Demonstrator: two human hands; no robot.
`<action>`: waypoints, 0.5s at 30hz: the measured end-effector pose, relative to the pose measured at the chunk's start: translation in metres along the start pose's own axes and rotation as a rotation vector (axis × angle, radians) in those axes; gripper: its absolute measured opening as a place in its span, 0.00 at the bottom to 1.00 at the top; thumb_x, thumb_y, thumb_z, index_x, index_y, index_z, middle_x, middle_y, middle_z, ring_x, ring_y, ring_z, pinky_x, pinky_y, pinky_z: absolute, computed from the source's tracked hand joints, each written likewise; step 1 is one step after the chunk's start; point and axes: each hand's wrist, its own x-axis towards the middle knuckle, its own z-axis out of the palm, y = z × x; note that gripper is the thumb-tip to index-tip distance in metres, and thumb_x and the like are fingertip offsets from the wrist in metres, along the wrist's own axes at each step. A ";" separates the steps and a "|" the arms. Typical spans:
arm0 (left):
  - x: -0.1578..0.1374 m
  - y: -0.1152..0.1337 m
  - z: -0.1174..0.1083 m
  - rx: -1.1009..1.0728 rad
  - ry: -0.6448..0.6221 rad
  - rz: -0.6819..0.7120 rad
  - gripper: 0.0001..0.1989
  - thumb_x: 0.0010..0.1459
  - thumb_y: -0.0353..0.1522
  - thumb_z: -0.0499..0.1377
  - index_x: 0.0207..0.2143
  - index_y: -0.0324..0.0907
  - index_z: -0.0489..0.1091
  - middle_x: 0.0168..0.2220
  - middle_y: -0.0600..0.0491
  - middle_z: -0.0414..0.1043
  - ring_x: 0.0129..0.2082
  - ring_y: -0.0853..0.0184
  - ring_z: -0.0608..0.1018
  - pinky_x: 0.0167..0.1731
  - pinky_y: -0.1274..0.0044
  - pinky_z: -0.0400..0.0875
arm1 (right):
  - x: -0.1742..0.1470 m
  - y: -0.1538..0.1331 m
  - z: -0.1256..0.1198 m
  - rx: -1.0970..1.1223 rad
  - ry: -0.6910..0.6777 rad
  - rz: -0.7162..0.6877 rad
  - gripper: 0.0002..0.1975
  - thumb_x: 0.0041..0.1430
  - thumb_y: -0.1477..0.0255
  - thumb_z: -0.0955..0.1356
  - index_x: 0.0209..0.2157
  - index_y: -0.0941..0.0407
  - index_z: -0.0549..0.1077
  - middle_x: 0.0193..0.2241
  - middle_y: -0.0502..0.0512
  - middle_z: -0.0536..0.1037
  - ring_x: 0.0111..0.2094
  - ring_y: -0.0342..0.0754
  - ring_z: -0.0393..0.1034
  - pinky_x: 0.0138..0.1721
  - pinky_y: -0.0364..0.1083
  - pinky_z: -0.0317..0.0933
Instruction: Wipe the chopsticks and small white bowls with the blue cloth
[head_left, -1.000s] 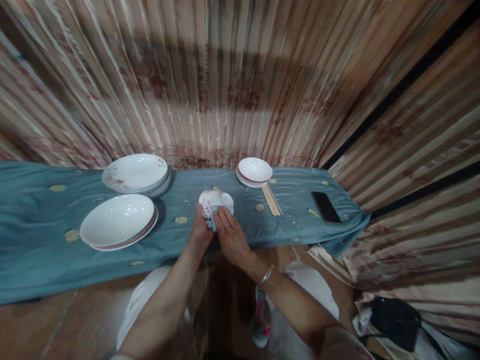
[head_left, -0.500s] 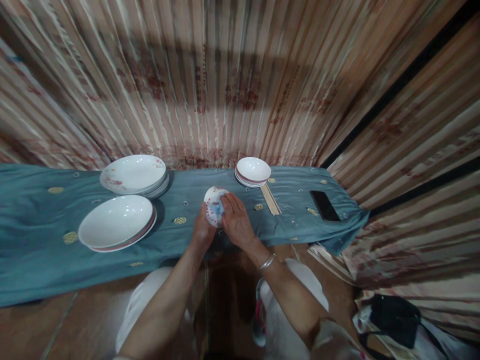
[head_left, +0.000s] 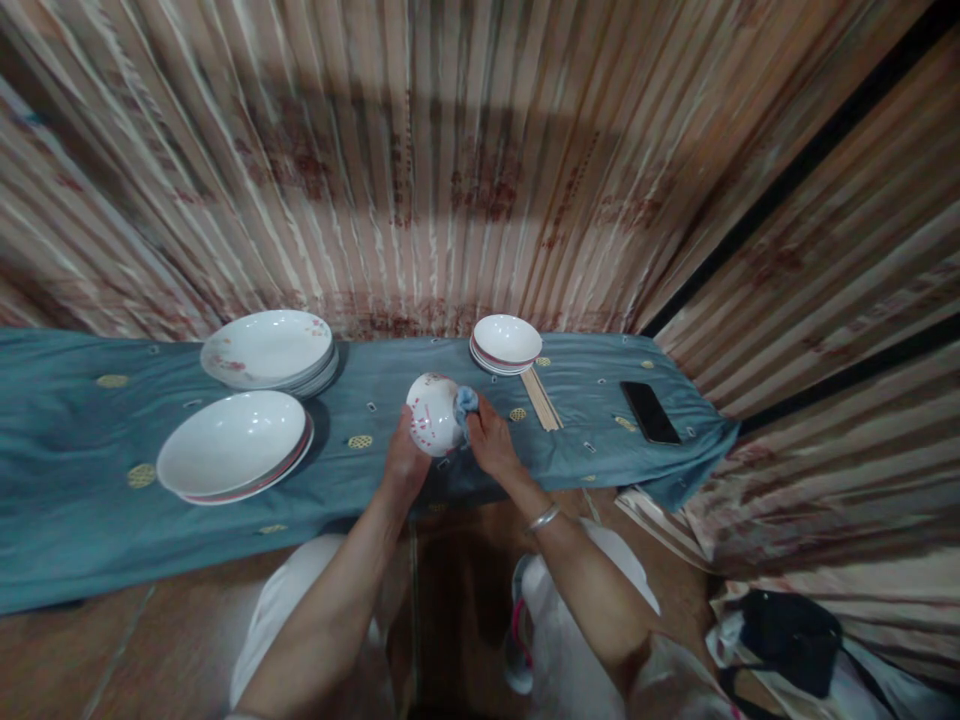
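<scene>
Tilted above the table's near edge is a small white bowl [head_left: 433, 425] with red flower marks, its patterned outside toward me. My left hand [head_left: 406, 450] grips it by the left rim, fingers mostly hidden behind it. A blue cloth [head_left: 464, 404] is bunched in my right hand [head_left: 490, 440], pressed at the bowl's right edge. Behind and to the right stands a stack of small white bowls [head_left: 507, 342]. A bundle of chopsticks [head_left: 541, 400] lies in front of that stack.
On the left sit a stack of flowered plates [head_left: 266, 347] and a stack of deep white dishes [head_left: 232, 445]. A black phone [head_left: 649, 412] lies at the right on the teal tablecloth [head_left: 360, 390]. A pleated curtain [head_left: 435, 180] hangs behind the table.
My right hand has slid with the blue cloth from the middle of the bowl to its right edge, uncovering the pattern. My left hand keeps its hold in nearly the same place.
</scene>
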 end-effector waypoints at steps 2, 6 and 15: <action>-0.002 0.001 0.005 0.012 0.021 0.023 0.24 0.68 0.37 0.41 0.54 0.33 0.69 0.46 0.43 0.77 0.52 0.63 0.75 0.56 0.72 0.65 | -0.005 0.002 0.001 0.027 -0.005 0.047 0.20 0.61 0.76 0.56 0.52 0.60 0.68 0.38 0.60 0.79 0.37 0.51 0.74 0.41 0.47 0.66; -0.001 0.004 0.007 -0.022 0.072 0.018 0.24 0.68 0.38 0.42 0.57 0.34 0.66 0.48 0.44 0.77 0.53 0.63 0.74 0.57 0.70 0.64 | -0.013 0.003 -0.003 0.030 -0.068 0.100 0.15 0.59 0.75 0.58 0.42 0.57 0.72 0.29 0.55 0.77 0.30 0.49 0.71 0.34 0.44 0.65; 0.001 0.007 0.006 -0.027 0.071 -0.017 0.24 0.67 0.41 0.43 0.57 0.40 0.66 0.51 0.47 0.75 0.57 0.61 0.71 0.57 0.69 0.63 | -0.008 -0.002 -0.026 -0.019 0.167 -0.080 0.19 0.61 0.73 0.59 0.52 0.60 0.70 0.48 0.64 0.72 0.50 0.53 0.66 0.54 0.52 0.61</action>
